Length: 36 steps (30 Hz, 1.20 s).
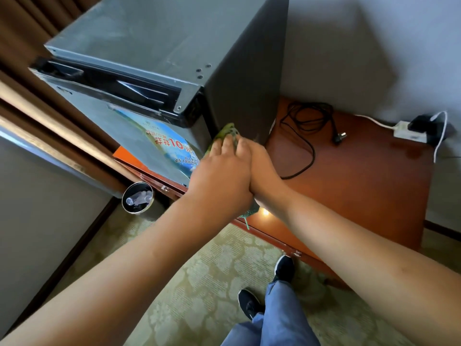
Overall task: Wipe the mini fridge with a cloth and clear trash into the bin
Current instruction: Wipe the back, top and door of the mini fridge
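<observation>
A grey mini fridge (154, 41) stands on a red-brown wooden desk (361, 183), a colourful sticker on its door. A green cloth (228, 129) is pressed against the fridge's front right corner. My left hand (222, 171) lies on the cloth with its fingers fairly straight. My right hand (259, 168) sits right beside it, touching the left hand, low against the fridge's dark side panel; its fingers are hidden. A thread of the cloth hangs below the hands. A round bin (137, 197) with clear plastic bottles in it stands on the floor at the left.
A black power cord with its plug (311, 126) lies loose on the desk beside the fridge. A white power strip (409, 132) with a charger sits at the wall. Brown curtains hang at the left. My feet in black shoes stand on patterned carpet.
</observation>
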Available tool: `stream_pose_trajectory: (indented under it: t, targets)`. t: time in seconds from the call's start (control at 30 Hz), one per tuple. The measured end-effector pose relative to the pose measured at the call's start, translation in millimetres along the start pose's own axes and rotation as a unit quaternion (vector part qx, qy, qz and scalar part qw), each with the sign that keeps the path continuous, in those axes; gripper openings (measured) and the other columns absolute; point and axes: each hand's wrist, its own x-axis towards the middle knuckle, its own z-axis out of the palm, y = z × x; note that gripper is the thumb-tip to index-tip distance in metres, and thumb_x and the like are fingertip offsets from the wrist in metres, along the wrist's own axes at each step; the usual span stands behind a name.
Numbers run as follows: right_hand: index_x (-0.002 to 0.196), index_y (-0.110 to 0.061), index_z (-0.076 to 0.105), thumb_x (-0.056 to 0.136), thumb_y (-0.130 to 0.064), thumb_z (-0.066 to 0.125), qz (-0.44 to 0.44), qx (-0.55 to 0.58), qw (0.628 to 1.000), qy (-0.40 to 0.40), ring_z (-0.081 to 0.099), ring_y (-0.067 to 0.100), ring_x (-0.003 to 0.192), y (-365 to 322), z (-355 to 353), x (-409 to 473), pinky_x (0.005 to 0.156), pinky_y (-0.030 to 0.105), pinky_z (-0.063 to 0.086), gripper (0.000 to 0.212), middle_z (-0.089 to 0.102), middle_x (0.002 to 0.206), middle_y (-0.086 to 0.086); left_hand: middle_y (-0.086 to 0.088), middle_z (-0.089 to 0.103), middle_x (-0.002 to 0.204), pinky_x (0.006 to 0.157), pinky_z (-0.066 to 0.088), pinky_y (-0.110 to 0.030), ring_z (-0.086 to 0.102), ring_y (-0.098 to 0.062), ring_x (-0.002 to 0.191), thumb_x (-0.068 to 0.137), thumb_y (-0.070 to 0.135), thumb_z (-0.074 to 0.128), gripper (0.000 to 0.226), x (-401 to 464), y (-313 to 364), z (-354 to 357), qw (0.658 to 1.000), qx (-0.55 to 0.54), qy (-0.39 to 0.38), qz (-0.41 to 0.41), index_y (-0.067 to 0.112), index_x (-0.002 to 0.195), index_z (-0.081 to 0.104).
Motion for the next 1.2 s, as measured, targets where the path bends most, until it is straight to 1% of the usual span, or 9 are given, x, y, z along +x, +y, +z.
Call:
stream_pose_trajectory:
  t: [0.1,0.23,0.3,0.53,0.63,0.73,0.83,1.03,1.2]
  targets:
    - [0.073,-0.024,0.065,0.104,-0.013,0.04,-0.067,-0.015,0.998,0.002,0.061,0.005,0.065,-27.6,14.8,-7.2,0.076,0.029,0.047,0.041,0.062,0.066,-0.007,-0.014,0.017,0.167,0.124,0.026,-0.047,0.014,-0.031,0.155,0.081,0.039,0.076,0.107,-15.2,-4.0,-31.6,0.999,0.012,0.053,-0.005,0.01,0.16,0.011]
    - [0.097,-0.041,0.05,0.1,0.001,0.047,-0.113,-0.137,0.984,0.014,0.054,-0.014,0.09,-19.0,15.3,-8.3,0.098,0.013,0.04,0.041,0.057,0.091,-0.024,-0.014,0.004,0.169,0.126,0.012,-0.041,0.003,-0.029,0.157,0.095,0.033,0.068,0.098,-17.6,0.1,-27.4,0.997,0.009,0.075,-0.015,0.007,0.161,0.001]
    - [0.1,-0.037,0.053,0.098,-0.01,0.048,-0.124,-0.149,0.981,0.014,0.056,-0.005,0.098,0.9,9.3,-3.3,0.103,0.022,0.044,0.028,0.057,0.1,-0.017,-0.015,0.002,0.169,0.126,0.009,-0.039,0.002,-0.029,0.157,0.098,0.027,0.062,0.092,-11.0,0.3,-7.2,0.998,0.001,0.065,-0.016,0.005,0.161,-0.001]
    - [0.078,-0.032,0.048,0.097,-0.007,0.044,0.02,-0.27,0.962,0.039,0.051,0.012,0.083,95.3,-41.0,37.5,0.078,0.028,0.042,0.031,0.049,0.081,-0.009,-0.011,0.025,0.163,0.12,0.033,-0.038,0.027,-0.025,0.151,0.086,0.031,0.071,0.097,35.4,5.2,72.1,0.991,-0.057,-0.117,-0.008,0.005,0.16,0.013]
    - [0.075,-0.016,0.052,0.092,-0.013,0.043,0.026,-0.308,0.947,0.091,0.049,0.021,0.079,112.2,-57.5,45.7,0.071,0.03,0.041,0.019,0.049,0.077,0.003,-0.01,0.035,0.157,0.111,0.043,-0.042,0.039,-0.026,0.143,0.083,0.032,0.072,0.094,44.7,9.3,83.6,0.989,-0.055,-0.137,-0.018,0.005,0.157,0.02]
    - [0.076,-0.028,0.044,0.102,-0.002,0.037,-0.005,-0.303,0.949,0.084,0.049,0.002,0.066,78.8,-43.6,34.0,0.061,0.01,0.042,0.037,0.05,0.071,-0.011,-0.011,0.035,0.156,0.111,0.043,-0.042,0.036,-0.028,0.145,0.083,0.029,0.07,0.091,43.5,4.5,74.3,0.995,-0.036,-0.091,-0.011,0.007,0.156,0.021]
    - [0.083,-0.04,0.034,0.104,0.002,0.038,0.011,-0.178,0.982,0.065,0.043,-0.009,0.076,68.1,-33.9,34.1,0.073,-0.005,0.035,0.047,0.04,0.086,-0.023,-0.015,0.027,0.161,0.117,0.037,-0.042,0.028,-0.03,0.15,0.083,0.03,0.07,0.097,39.4,2.4,69.3,0.998,-0.016,-0.054,0.003,0.008,0.159,0.014]
    - [0.073,-0.016,0.046,0.104,-0.001,0.029,0.02,-0.185,0.978,0.096,0.05,0.007,0.057,115.8,-60.1,63.2,0.065,0.023,0.041,0.038,0.052,0.058,-0.006,-0.011,0.022,0.164,0.121,0.032,-0.041,0.022,-0.025,0.153,0.083,0.029,0.072,0.1,71.7,12.0,119.6,0.993,-0.027,-0.116,-0.006,0.008,0.16,0.013]
    - [0.072,-0.018,0.042,0.104,-0.01,0.027,0.192,-0.043,0.975,0.104,0.049,0.007,0.049,143.4,-81.4,69.9,0.05,0.02,0.04,0.036,0.047,0.061,-0.002,-0.006,0.056,0.133,0.092,0.056,-0.046,0.059,-0.026,0.119,0.078,0.023,0.065,0.071,95.2,19.5,144.2,0.979,-0.06,-0.192,-0.024,0.012,0.143,0.04]
